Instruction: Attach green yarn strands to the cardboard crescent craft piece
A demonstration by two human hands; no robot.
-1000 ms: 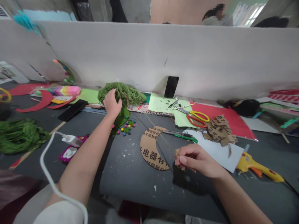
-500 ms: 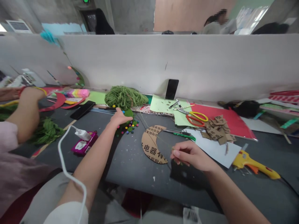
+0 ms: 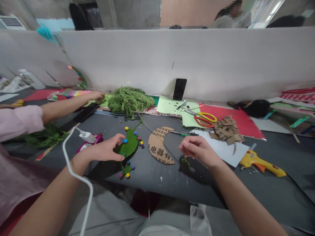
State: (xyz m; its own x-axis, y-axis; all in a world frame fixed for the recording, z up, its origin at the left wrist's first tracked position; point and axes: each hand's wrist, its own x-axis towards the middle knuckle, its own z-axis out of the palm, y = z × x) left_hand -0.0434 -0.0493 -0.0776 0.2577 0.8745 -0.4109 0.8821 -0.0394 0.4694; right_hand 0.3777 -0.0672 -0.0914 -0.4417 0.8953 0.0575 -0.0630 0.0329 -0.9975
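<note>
A dark green crescent ornament (image 3: 131, 144) with coloured pom-poms lies on the table, a small green piece with pom-poms (image 3: 127, 169) at its lower end. My left hand (image 3: 108, 149) is at its left edge, thumb and fingers spread; whether they touch it I cannot tell. My right hand (image 3: 197, 149) pinches a thin green yarn strand, its loose end (image 3: 185, 160) dangling below the fingers. Between both hands lies a cardboard crescent (image 3: 159, 150) with printed characters. The strand runs across it toward a green yarn bundle (image 3: 130, 100).
Scissors (image 3: 205, 118), cardboard scraps (image 3: 227, 131) and white paper (image 3: 236, 154) lie to the right, near a yellow glue gun (image 3: 262, 164). A phone (image 3: 179, 89) leans against the partition. A white cable (image 3: 67, 160) crosses at left; another person's arm (image 3: 66, 106) reaches in there.
The green crescent has come nearer, from beside the yarn bundle to left of the cardboard. My left hand has drawn back with its fingers spread. The other person's arm has moved right.
</note>
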